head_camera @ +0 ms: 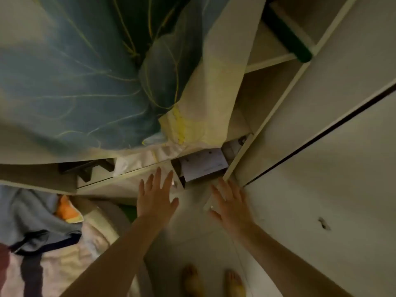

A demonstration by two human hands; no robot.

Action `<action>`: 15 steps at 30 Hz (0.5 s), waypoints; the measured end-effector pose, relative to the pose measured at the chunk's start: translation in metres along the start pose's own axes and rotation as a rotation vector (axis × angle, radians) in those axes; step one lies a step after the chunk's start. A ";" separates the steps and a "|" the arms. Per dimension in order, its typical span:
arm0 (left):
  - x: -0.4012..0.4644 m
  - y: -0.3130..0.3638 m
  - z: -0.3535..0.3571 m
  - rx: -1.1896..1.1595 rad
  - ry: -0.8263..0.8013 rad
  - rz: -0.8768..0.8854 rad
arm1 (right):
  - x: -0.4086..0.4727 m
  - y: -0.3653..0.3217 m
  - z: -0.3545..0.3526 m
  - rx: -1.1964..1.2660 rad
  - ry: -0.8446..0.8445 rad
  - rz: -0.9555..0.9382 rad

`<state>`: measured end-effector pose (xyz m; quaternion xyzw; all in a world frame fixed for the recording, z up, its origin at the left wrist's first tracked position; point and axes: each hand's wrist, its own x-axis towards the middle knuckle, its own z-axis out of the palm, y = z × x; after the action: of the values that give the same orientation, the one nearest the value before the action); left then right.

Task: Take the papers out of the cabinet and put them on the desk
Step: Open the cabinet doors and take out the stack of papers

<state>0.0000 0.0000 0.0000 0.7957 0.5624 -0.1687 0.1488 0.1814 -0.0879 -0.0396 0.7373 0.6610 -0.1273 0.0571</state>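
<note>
Both my hands are stretched forward with fingers spread wide, holding nothing. Left hand (155,197) is near the cabinet (300,129) edge, right hand (230,203) is just beside it on the right. White papers (203,167) lie inside the open cabinet compartment, a little farther than my fingertips, between both hands and not touched.

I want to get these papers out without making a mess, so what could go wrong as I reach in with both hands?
1. The papers sit deep in a narrow, dim compartment of the cabinet; grabbing blind might crumple them or leave some behind.
2. The curtain hangs right over the opening, so the left hand or right hand could snag it.
3. Loose sheets may slip onto the bare feet below.
</note>
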 end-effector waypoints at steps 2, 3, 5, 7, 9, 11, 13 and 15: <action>0.017 -0.004 0.005 0.014 0.031 -0.024 | 0.007 0.002 0.012 0.050 0.004 -0.019; 0.024 -0.006 0.007 0.029 0.048 -0.032 | 0.009 0.003 0.015 0.079 0.020 -0.040; 0.038 -0.009 0.013 0.027 0.056 -0.043 | 0.012 0.003 0.021 0.086 0.064 -0.041; 0.043 -0.007 0.021 0.039 0.036 -0.065 | 0.012 0.002 0.021 0.074 0.079 -0.018; 0.046 -0.008 0.024 0.053 0.040 -0.084 | 0.008 0.001 0.020 0.089 0.098 -0.009; 0.048 -0.007 0.025 0.049 0.052 -0.085 | 0.000 0.008 0.022 0.095 0.116 -0.014; 0.046 -0.007 0.027 0.047 0.063 -0.078 | -0.010 0.021 0.026 0.132 0.109 -0.038; 0.045 -0.006 0.028 0.052 0.065 -0.077 | -0.023 0.037 0.027 0.191 0.089 -0.052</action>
<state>0.0058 0.0278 -0.0449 0.7820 0.5927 -0.1627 0.1032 0.2127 -0.1207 -0.0627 0.7270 0.6664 -0.1586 -0.0462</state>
